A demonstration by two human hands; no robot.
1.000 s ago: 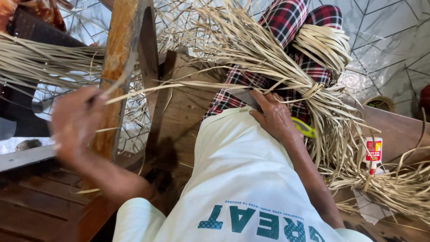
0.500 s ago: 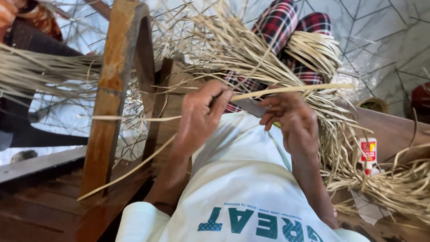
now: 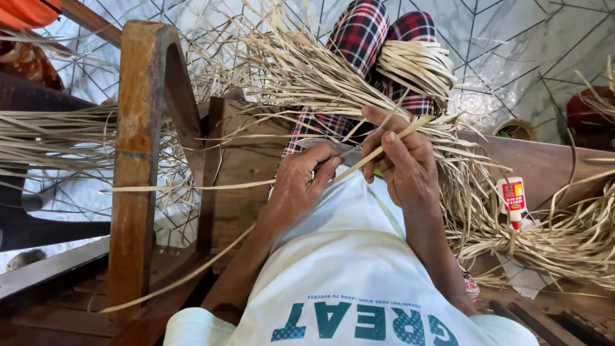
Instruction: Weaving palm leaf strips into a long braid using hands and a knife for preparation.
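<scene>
Left hand point(image 3: 300, 182) pinches thin pale leaf strip point(image 3: 192, 188), grip clenched on it; strip runs leftward past wooden post point(image 3: 131, 166), likely kept taut for control. Right hand point(image 3: 400, 163) grasps stiffer pale strip point(image 3: 384, 148) between thumb and fingers, angled up-right, meeting left hand over lap. Both hands just before big bundle of dried strips point(image 3: 333, 83) lying across plaid-trousered legs point(image 3: 359, 38). Small glue bottle point(image 3: 514, 200) upright on wooden surface point(image 3: 551, 173) at right, among loose strips, within reach.
</scene>
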